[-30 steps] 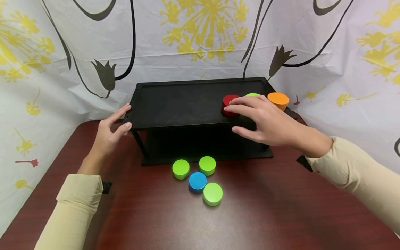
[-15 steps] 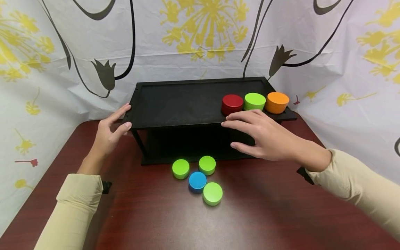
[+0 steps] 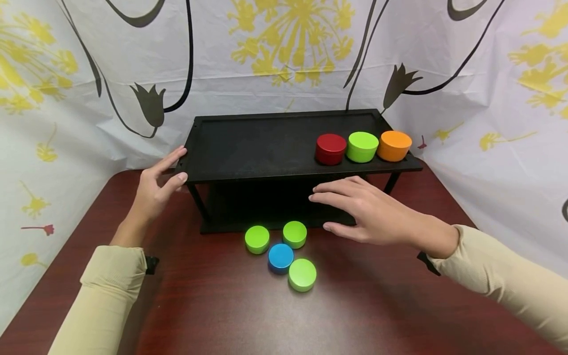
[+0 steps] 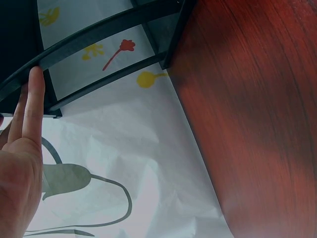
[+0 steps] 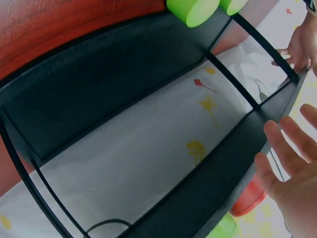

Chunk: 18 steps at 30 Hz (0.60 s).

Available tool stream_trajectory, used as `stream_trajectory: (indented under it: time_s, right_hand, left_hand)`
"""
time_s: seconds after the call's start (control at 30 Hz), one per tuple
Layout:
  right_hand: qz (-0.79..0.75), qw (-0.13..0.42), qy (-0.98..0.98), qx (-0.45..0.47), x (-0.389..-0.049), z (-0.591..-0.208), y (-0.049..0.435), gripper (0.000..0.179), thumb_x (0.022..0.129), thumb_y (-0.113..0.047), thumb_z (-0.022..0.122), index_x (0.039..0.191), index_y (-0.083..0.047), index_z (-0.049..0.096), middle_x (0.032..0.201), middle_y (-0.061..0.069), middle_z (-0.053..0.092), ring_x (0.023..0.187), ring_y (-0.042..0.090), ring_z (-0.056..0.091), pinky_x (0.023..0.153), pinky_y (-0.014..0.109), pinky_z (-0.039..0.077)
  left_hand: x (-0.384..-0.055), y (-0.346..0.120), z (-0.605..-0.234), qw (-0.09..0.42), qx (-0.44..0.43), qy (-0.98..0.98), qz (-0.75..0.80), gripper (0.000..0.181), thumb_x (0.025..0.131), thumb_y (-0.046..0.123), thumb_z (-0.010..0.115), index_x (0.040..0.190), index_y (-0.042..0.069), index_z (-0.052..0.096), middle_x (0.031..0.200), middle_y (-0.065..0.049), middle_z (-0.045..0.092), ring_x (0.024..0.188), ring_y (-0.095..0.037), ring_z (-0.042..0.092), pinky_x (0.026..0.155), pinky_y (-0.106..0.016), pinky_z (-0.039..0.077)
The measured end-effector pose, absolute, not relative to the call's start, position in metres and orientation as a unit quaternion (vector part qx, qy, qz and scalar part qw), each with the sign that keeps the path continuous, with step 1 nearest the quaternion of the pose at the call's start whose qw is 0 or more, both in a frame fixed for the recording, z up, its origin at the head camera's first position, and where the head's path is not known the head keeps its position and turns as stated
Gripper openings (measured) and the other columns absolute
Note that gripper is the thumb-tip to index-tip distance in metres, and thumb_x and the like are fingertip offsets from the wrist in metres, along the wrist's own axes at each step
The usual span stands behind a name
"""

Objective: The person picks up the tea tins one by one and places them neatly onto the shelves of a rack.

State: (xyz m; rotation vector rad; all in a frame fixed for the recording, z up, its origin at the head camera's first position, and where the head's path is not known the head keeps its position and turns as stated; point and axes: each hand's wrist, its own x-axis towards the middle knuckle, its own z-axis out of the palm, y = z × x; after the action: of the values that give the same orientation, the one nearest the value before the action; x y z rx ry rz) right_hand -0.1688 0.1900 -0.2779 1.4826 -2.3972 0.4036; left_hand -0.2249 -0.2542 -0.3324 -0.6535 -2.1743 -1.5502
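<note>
My left hand (image 3: 153,190) rests against the left end of a black two-tier rack (image 3: 257,148), fingers straight along its top edge. The left wrist view shows those fingers (image 4: 33,101) touching the rack's edge. My right hand (image 3: 368,212) hovers in front of the rack, fingers loosely spread and holding nothing. On the top shelf's right end stand a red round container (image 3: 330,149), a green one (image 3: 362,147) and an orange one (image 3: 394,146) in a row. On the table lie three green round containers (image 3: 257,239) and a blue one (image 3: 280,258), close together.
The dark red wooden table (image 3: 213,305) extends in front of the rack. A white patterned sheet (image 3: 284,59) hangs behind and at both sides. The rack's lower shelf (image 5: 99,89) sits low over the table, with thin posts at its ends.
My right hand has drawn back from the red container on the top shelf, down and toward me, uncovering the green and orange ones. My left hand has stayed in place.
</note>
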Motion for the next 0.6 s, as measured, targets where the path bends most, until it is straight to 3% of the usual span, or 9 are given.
stream_trajectory:
  time_s: [0.33,0.6]
  right_hand:
    - [0.136,0.104,-0.834,0.525,-0.16,-0.302,0.185,0.052,0.09,-0.032,0.073,0.136,-0.011,0.06,0.138,0.002,0.058,0.127,0.018,0.052,0.103,0.041,0.039]
    - [0.14,0.101,-0.817,0.55,-0.155,-0.328,0.182,0.05,0.092,-0.031,0.071,0.135,-0.007,0.061,0.137,0.004,0.06,0.125,0.02,0.054,0.099,0.042,0.044]
  left_hand:
    - [-0.225,-0.254,-0.331,0.187,-0.233,-0.777,-0.555,0.05,0.093,0.002,0.058,0.143,0.008,0.056,0.15,-0.01,0.048,0.1,-0.005,0.065,0.067,-0.017,0.056]
    - [-0.225,-0.254,-0.332,0.186,-0.227,-0.781,-0.551,0.049,0.094,0.003,0.058,0.143,0.008,0.056,0.15,-0.01,0.048,0.099,-0.004,0.065,0.068,-0.017,0.056]
